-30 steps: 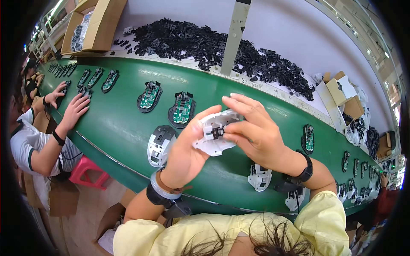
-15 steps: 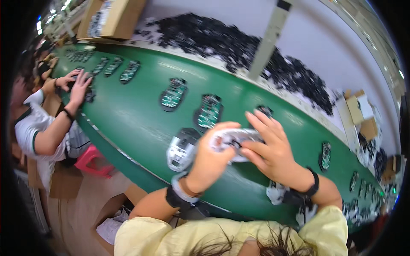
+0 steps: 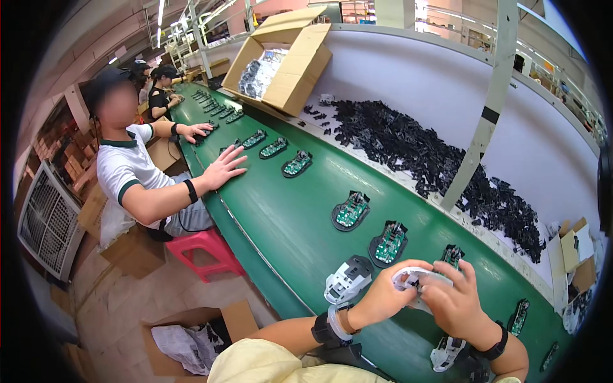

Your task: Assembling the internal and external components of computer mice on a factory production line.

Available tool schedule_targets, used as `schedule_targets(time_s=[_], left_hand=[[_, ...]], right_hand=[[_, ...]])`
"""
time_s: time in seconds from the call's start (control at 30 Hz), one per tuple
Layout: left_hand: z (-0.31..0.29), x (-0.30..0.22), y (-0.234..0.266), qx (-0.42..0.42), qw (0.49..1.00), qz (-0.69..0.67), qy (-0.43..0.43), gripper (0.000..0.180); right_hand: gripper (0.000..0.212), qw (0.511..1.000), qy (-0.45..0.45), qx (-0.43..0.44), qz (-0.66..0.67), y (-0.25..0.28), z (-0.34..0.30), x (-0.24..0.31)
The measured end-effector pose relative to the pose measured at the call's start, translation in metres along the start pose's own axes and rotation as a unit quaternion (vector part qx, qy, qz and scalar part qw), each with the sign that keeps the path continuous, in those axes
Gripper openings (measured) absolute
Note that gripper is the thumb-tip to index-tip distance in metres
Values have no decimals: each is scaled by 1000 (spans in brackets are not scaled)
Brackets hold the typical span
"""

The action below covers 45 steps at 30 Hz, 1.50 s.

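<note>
A white computer mouse shell (image 3: 419, 276), its hollow inner side showing, is held above the green belt (image 3: 281, 210). My left hand (image 3: 382, 299) grips the shell's left end, fingers wrapped round it. My right hand (image 3: 458, 307) closes on its right side, with bent fingers over the hollow; any small part under them is hidden. A white and grey mouse cover (image 3: 348, 281) lies left of my left hand. Behind it rest black mouse bases with green circuit boards (image 3: 389, 244). Beyond my right fingers is another circuit board (image 3: 452, 255), partly covered. Another pale mouse cover (image 3: 447, 352) lies below my right wrist.
Along the far ledge lies a heap of small black plastic parts (image 3: 434, 150). An open carton (image 3: 287, 70) stands behind the belt. At left, a co-worker (image 3: 150, 172) sits on a pink stool (image 3: 204, 252), hands at the belt. A carton with plastic bags (image 3: 191, 341) is on the floor.
The view has swung up and left, so my hands appear lower and further right. Both keep hold of the mouse shell. The co-worker's hands, close together before, are now apart.
</note>
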<state>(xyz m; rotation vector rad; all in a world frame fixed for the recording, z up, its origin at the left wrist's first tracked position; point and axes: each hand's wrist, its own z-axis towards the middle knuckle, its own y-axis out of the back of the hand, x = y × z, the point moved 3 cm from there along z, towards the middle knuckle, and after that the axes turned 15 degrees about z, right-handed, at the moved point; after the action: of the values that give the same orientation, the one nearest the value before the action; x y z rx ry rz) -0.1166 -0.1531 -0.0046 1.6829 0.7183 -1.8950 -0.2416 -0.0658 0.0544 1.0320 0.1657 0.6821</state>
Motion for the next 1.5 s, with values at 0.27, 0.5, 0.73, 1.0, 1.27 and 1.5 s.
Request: schedule_targets(time_s=[0.27, 0.5, 0.73, 1.0, 1.27, 1.5], left_hand=[[9, -8, 4, 29, 999, 30, -12, 39], [6, 6, 16, 46, 997, -44, 54, 43], [8, 1, 9, 126, 935, -247, 221, 58], [7, 10, 12, 162, 959, -183, 140, 85], [4, 17, 10, 146, 939, -261, 170, 88], [1, 33, 25, 151, 956, -165, 190, 66]], right_hand=[[18, 994, 15, 60, -90, -7, 1, 2], [29, 995, 22, -35, 86, 6, -14, -10], [31, 870, -403, -160, -236, 109, -157, -252], [43, 788, -531, -290, -114, 78, -230, -337], [25, 840, -474, -251, -86, 78, -203, -246], [8, 823, -490, -207, -197, 39, -211, -252]])
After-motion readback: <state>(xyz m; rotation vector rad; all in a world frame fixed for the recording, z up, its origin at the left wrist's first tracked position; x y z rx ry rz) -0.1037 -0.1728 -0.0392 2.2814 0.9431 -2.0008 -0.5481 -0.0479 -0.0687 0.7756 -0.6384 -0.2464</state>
